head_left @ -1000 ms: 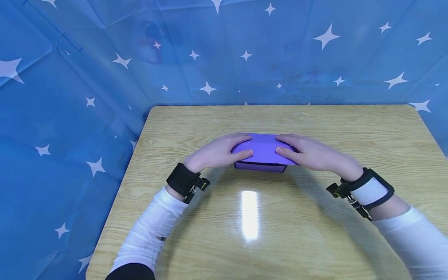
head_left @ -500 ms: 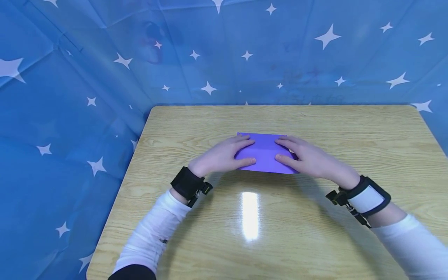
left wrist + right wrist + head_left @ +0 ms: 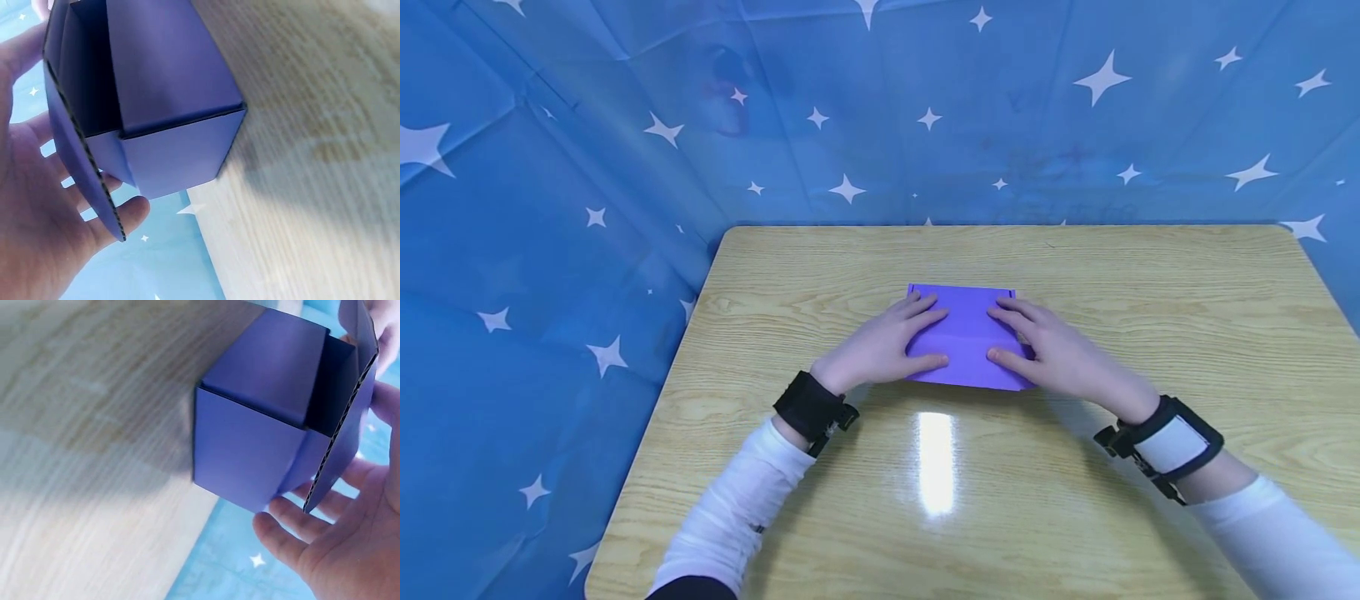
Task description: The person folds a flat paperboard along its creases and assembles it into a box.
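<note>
A small purple cardboard box (image 3: 169, 150) stands on the table with its lid (image 3: 968, 333) partly raised. Both wrist views show a dark gap between lid and box walls. My left hand (image 3: 880, 343) lies over the lid's left side, fingers spread and thumb near the front edge. On the other side my right hand (image 3: 1063, 354) touches the lid in the same way, its fingers extended over the right edge. From the head camera the lid hides the box body; the right wrist view shows the box's front and side walls (image 3: 244, 444).
The box sits on a wood-grain table (image 3: 820, 258) with a bright light reflection (image 3: 936, 462) in front of it. A blue cloth with white stars (image 3: 880, 108) hangs behind and to the left. Black straps with small cameras (image 3: 1172, 446) sit on both wrists.
The lid's front edge has swung down and toward me, covering the box front that showed before. Both hands have moved nearer with it, their fingers spreading further apart.
</note>
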Demonstrator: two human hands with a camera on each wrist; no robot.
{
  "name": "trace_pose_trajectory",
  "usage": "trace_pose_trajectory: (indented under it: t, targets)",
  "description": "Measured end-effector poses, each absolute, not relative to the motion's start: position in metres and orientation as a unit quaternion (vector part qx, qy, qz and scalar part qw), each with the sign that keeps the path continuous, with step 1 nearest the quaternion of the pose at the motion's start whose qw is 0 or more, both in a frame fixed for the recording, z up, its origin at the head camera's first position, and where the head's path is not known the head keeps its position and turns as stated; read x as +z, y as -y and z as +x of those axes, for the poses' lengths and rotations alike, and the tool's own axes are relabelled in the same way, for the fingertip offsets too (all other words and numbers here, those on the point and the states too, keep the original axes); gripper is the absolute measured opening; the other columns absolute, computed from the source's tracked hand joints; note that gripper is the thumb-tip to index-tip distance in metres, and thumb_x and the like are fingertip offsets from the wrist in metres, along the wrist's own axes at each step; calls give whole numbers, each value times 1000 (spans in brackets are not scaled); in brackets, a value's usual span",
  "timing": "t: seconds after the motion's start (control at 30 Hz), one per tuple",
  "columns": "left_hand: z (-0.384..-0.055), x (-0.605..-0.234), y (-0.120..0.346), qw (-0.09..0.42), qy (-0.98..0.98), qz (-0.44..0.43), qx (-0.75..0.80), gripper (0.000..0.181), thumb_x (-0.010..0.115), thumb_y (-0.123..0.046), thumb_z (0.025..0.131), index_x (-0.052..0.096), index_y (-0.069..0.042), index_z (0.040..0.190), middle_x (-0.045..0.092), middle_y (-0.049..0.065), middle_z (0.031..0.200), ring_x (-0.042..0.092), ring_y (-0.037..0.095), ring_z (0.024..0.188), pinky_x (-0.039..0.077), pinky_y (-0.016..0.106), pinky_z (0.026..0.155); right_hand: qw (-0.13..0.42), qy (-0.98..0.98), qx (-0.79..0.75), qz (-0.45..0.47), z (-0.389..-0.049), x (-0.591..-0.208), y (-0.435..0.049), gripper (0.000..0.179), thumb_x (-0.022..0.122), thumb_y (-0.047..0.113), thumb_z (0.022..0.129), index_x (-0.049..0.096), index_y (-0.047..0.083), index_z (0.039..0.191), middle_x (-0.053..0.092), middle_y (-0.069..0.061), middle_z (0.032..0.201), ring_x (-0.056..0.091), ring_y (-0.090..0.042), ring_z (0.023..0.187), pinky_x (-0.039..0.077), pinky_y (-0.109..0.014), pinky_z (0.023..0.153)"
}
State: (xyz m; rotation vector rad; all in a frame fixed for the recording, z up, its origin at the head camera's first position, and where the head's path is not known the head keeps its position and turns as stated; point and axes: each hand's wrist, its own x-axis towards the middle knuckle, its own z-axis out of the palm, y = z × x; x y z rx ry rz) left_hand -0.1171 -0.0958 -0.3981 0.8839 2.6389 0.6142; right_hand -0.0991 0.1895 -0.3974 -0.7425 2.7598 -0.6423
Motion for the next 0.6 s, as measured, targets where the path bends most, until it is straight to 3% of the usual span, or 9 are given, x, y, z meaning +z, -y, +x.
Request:
trace_pose_trajectory:
  t: [0.6]
  targets:
    - [-107, -422, 95, 80, -923, 329, 184, 77, 71, -47, 99, 43, -12, 161, 29, 15, 174, 20, 39, 165, 27, 52, 134, 36, -939, -203, -276, -89, -430, -190, 74, 74, 35, 99, 44, 2, 158, 33, -25, 169, 26, -53, 159, 31, -68, 127]
